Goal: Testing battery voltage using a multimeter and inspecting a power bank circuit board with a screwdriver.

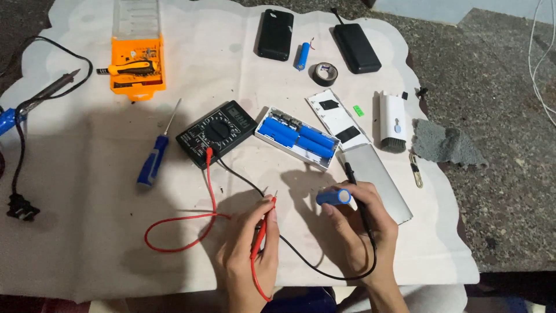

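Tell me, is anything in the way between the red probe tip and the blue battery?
Nothing visible is. The left hand holds the red probe, the right hand holds the blue battery, and only bare white mat lies between them.

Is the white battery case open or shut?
Open. The white battery case has no cover on; blue cells lie exposed inside.

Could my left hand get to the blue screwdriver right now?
Probably not straight away: the left hand is gripping the red probe. The path to the blue screwdriver is open, apart from the red lead.
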